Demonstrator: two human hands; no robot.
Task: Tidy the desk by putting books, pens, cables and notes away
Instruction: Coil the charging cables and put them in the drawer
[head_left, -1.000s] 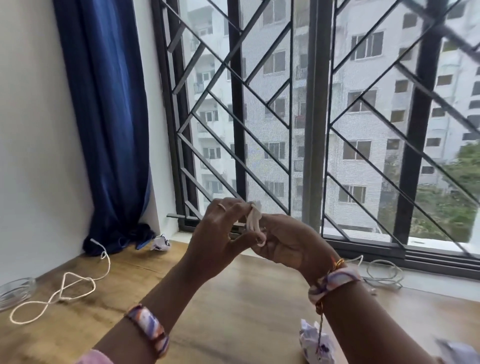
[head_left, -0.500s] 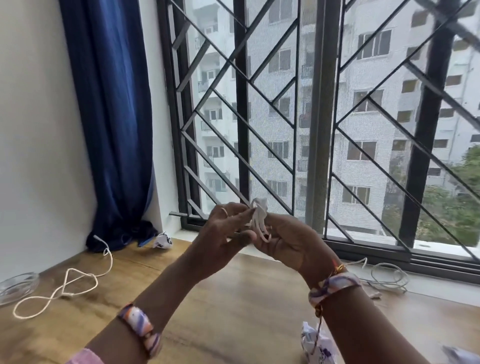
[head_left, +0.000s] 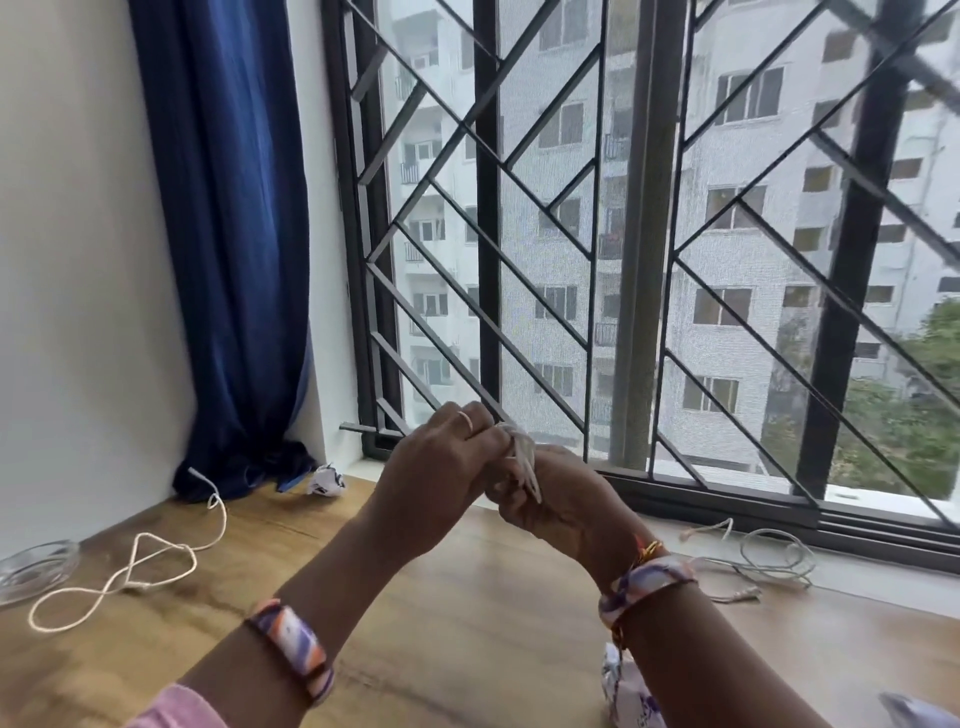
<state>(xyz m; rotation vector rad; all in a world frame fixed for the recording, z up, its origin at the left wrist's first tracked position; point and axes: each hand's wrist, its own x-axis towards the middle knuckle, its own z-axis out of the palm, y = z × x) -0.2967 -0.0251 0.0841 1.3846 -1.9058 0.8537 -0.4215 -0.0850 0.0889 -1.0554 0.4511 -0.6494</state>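
Note:
Above the middle of the wooden desk (head_left: 467, 613), my left hand (head_left: 436, 478) and my right hand (head_left: 561, 499) meet, both closed on a small bundle of coiled white cable (head_left: 524, 460) held between them. A loose cream cable (head_left: 140, 561) lies in loops on the desk at the left. Near the window at the right rests a tangled white cable (head_left: 769, 561). Crumpled paper notes lie by the curtain (head_left: 324, 480) and under my right forearm (head_left: 628, 696).
A clear glass dish (head_left: 36, 569) sits at the desk's left edge. A blue curtain (head_left: 228, 260) hangs in the back left corner. The barred window (head_left: 649, 260) runs along the far edge. Another crumpled paper (head_left: 919, 712) shows at the bottom right.
My hands have stayed together on the cable bundle, and the left fingers have shifted over it. The view has tilted slightly, nothing on the desk has moved.

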